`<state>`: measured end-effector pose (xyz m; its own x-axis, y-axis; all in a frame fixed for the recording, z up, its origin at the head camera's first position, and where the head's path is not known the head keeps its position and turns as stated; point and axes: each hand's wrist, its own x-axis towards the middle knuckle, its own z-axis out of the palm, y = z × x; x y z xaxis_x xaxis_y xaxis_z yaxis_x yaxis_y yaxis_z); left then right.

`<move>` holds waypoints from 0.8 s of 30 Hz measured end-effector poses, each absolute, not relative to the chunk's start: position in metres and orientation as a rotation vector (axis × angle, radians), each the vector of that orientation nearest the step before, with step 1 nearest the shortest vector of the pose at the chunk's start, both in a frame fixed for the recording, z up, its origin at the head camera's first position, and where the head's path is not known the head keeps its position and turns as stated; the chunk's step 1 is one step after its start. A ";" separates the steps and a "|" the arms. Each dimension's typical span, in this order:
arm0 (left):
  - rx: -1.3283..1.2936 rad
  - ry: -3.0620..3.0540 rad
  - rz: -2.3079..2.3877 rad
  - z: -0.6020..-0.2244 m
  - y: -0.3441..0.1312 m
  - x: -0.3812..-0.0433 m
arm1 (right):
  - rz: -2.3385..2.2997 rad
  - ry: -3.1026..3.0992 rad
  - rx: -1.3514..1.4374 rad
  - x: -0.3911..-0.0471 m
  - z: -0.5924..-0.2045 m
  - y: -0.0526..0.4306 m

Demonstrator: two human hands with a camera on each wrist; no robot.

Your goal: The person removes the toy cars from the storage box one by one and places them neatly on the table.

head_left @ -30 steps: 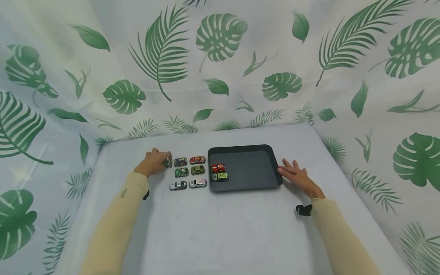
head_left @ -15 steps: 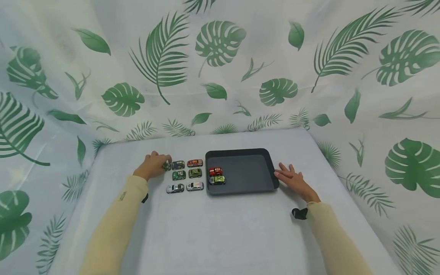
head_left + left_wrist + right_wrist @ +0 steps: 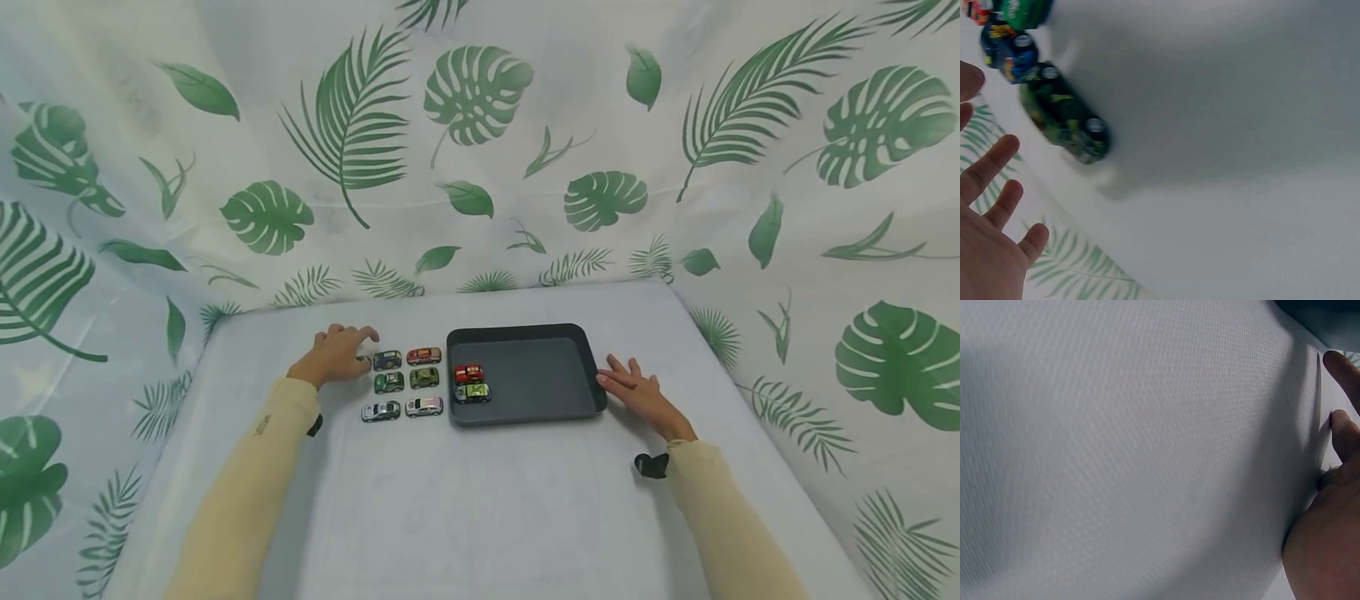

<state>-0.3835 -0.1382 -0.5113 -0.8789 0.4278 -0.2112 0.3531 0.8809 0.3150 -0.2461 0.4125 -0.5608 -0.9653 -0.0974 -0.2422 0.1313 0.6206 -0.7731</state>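
Note:
My left hand [image 3: 336, 353] is over the left end of a group of toy cars, thumb and fingers spread apart. Beside it a dark green camouflage toy car [image 3: 1063, 115] stands on the white cloth, mostly hidden by the hand in the head view. In the left wrist view the fingers are clear of that car, and a dark blue toy car [image 3: 1009, 51] stands at its end. My right hand [image 3: 643, 398] has its fingers extended, fingertips right at the right rim of a dark grey tray [image 3: 543, 379]. Inside the tray, at its left side, are a red toy car [image 3: 469, 373] and a lime-green one [image 3: 473, 392].
Left of the tray stand an orange-red car [image 3: 424, 356], a green car [image 3: 389, 382], an olive car [image 3: 424, 377], a silver car [image 3: 381, 411] and a white car [image 3: 424, 406]. A leaf-print curtain [image 3: 480, 242] rises behind the table.
My left hand's fingers have come off the camouflage car and spread, the index finger lifting. The right hand has stayed at the tray's rim. The head view has tilted slightly.

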 end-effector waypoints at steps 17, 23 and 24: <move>0.901 2.785 0.731 -0.467 -0.063 -0.398 | -1.269 2.571 0.040 -0.244 -0.559 0.409; 0.966 2.746 0.711 -0.472 -0.034 -0.397 | -1.286 2.572 0.032 -0.244 -0.558 0.410; 0.975 2.737 0.708 -0.473 -0.030 -0.397 | -1.288 2.574 0.033 -0.244 -0.558 0.409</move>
<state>-0.3966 -0.0299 -0.4732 -0.7770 0.6293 0.0154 0.5579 0.6771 0.4799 -0.2440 0.4095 -0.5576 -0.9653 -0.0965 -0.2429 0.1365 0.6062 -0.7835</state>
